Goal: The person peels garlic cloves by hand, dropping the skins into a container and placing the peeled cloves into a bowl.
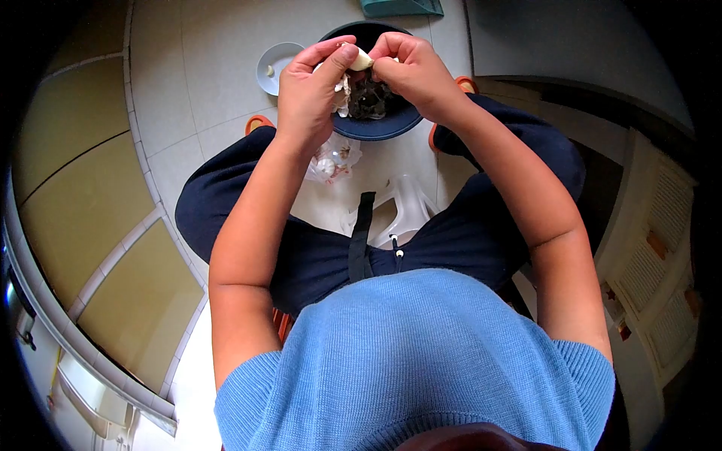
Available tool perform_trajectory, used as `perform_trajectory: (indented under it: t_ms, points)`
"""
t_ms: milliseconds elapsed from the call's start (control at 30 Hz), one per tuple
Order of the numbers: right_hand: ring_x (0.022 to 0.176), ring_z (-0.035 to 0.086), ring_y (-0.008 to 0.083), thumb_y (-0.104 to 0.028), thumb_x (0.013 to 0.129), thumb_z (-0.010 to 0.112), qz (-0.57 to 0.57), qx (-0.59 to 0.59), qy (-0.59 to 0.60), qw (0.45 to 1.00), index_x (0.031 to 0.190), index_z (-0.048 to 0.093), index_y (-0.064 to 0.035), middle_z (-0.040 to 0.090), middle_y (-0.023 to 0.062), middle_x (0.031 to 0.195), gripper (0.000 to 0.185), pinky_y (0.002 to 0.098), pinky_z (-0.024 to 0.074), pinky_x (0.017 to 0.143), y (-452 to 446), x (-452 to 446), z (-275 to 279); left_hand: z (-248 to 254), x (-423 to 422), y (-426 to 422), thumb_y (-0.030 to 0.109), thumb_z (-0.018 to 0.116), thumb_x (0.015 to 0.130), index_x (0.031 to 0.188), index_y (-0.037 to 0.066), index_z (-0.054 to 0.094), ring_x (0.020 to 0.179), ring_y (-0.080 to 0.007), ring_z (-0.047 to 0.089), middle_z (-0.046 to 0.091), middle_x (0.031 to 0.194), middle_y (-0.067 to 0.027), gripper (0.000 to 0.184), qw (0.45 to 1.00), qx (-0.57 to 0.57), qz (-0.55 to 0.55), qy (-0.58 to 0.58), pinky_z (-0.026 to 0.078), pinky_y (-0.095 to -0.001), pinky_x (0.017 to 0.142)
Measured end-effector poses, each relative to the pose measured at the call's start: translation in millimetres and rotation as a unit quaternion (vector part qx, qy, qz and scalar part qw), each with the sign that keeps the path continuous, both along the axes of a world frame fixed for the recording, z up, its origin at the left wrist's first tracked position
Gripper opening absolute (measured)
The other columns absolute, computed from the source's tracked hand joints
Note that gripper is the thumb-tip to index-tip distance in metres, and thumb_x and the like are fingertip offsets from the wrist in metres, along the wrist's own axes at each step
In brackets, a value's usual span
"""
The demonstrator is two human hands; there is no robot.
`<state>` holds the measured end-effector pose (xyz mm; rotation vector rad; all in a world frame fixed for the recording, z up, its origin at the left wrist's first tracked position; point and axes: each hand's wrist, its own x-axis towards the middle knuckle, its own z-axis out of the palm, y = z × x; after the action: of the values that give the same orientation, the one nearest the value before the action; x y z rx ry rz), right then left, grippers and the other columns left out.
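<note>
The left hand point(308, 86) holds the garlic clove point(362, 60) between its fingers, above the bin point(380, 134); the right hand point(414, 69) pinches the tip with narrowed fingers — support firmly, pull gently.

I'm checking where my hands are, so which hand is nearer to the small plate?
Left. The left hand overlaps the edge of the small plate in view; the right hand is farther right, over the right side of the dark basin.

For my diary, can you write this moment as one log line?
left hand: holding garlic clove | right hand: pinching clove's end | below: dark bin, white peelings | beside bin: plate, pale piece
</note>
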<state>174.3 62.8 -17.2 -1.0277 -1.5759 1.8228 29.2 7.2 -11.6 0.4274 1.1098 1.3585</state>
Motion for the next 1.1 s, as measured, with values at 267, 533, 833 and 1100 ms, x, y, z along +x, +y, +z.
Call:
perform_trajectory:
  t_ms: [267,533,833,1100]
  points:
    - [0.057,0.043,0.0015,-0.015,0.081,0.058,0.0,-0.092,0.039,0.995,0.088,0.061,-0.0053,0.056,-0.0016,0.073,0.012,0.015,0.0327,0.05,3.5,1.6,8.1,-2.2,-4.3,1.9,0.015,0.064,0.085,0.108,-0.001,0.059,0.081,-0.0129,0.061,0.063,0.092,-0.0074,0.029,1.0,-0.004,0.002,-0.026,0.052,-0.0245,0.072]
    - [0.059,0.048,0.0033,-0.019,0.076,0.063,0.011,0.023,-0.027,0.999,0.078,0.064,-0.0016,0.056,-0.0004,0.066,0.018,0.0176,0.0359,0.05,14.7,6.5,-2.9,-2.5,-2.8,1.6,0.013,0.061,0.086,0.111,0.0,0.059,0.086,-0.0137,0.061,0.063,0.097,-0.0082,0.028,0.996,0.025,-0.034,0.078,0.052,-0.0259,0.077]
    - [0.06,0.05,0.0061,-0.02,0.071,0.067,0.018,0.039,-0.05,0.998,0.072,0.063,-0.0014,0.057,0.0011,0.066,0.019,0.0203,0.0394,0.054,10.9,7.7,-5.2,-0.5,-1.3,0.2,0.011,0.063,0.084,0.109,-0.001,0.06,0.087,-0.0135,0.061,0.064,0.098,-0.0094,0.028,0.995,0.018,-0.05,0.088,0.049,-0.0239,0.078]
    - [0.06,0.05,0.0064,-0.021,0.07,0.069,0.009,0.035,-0.061,0.998,0.071,0.062,-0.0018,0.057,0.0014,0.066,0.02,0.0202,0.0395,0.054,8.1,6.3,-5.1,-3.2,-5.6,0.4,0.011,0.065,0.083,0.109,0.0,0.061,0.083,-0.011,0.06,0.065,0.095,-0.0072,0.029,0.996,0.007,-0.066,0.064,0.048,-0.0219,0.075]
